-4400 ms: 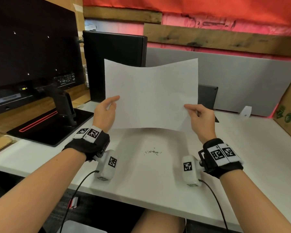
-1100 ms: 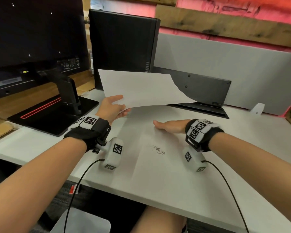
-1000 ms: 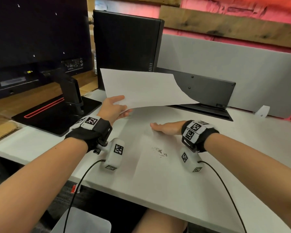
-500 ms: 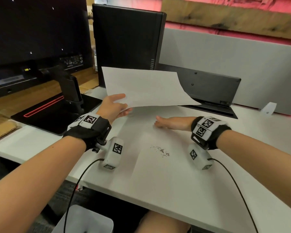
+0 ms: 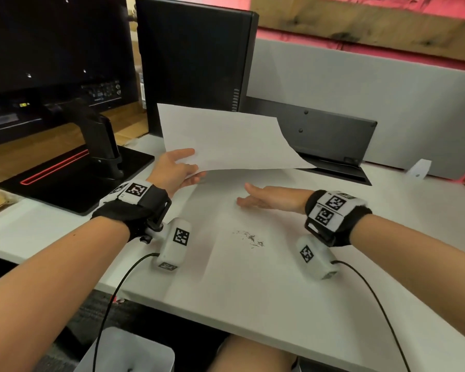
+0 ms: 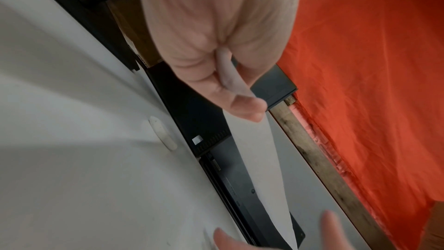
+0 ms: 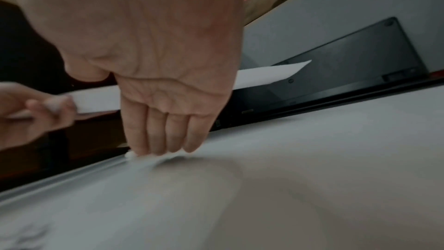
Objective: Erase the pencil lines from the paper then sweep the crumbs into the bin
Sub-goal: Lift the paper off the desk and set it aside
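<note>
My left hand pinches the near-left corner of the white paper between thumb and fingers and holds it lifted over the back of the table; the left wrist view shows the pinch on the paper. My right hand lies on its edge on the white table with straight fingers touching the surface. Dark eraser crumbs lie in a small heap nearer to me than that hand. A white eraser rests on the table under the paper. A pale bin stands below the table's front edge.
A monitor stand sits at the left. A black computer tower and a black flat device stand behind the paper against a grey partition. A small white tag lies at the back right.
Earlier both hands held the paper upright. Since then my right hand has let go and come down onto the table beyond the crumbs; over the last second it has barely shifted.
</note>
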Demonstrator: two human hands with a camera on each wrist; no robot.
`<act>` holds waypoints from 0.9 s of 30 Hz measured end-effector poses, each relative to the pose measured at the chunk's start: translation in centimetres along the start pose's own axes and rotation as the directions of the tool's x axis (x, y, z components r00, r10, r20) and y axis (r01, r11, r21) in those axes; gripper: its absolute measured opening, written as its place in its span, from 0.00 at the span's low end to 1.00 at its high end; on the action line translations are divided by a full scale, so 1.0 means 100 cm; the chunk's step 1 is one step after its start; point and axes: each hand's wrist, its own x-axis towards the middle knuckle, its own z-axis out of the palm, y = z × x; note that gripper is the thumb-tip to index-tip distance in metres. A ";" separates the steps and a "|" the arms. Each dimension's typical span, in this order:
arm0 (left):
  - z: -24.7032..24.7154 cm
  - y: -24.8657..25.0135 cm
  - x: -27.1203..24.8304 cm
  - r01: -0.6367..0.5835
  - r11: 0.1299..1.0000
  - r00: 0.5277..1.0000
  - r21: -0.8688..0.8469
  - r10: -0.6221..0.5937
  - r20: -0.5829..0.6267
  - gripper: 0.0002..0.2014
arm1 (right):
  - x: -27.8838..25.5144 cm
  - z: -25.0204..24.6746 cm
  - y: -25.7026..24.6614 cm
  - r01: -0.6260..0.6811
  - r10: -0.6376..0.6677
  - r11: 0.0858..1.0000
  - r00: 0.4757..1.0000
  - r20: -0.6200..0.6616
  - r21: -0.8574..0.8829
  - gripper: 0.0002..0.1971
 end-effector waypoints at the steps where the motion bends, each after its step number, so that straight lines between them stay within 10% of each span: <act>1: 0.000 0.000 -0.001 0.000 1.000 1.000 -0.004 0.000 0.001 0.22 | 0.005 0.001 -0.001 -0.008 0.008 0.999 1.000 -0.001 -0.042 0.34; 10: -0.003 0.007 0.002 -0.029 0.999 1.000 -0.016 0.029 -0.010 0.22 | -0.010 0.002 -0.005 0.021 -0.023 0.999 0.997 0.067 0.038 0.33; 17: -0.009 0.014 0.006 -0.024 0.998 0.999 -0.050 0.022 -0.023 0.22 | 0.036 -0.014 -0.021 -0.165 0.166 0.946 0.986 -0.020 -0.277 0.37; 27: -0.023 0.009 0.018 -0.022 0.999 0.998 -0.025 0.020 -0.065 0.22 | 0.041 0.016 -0.014 0.008 0.026 0.993 0.958 0.286 -0.116 0.32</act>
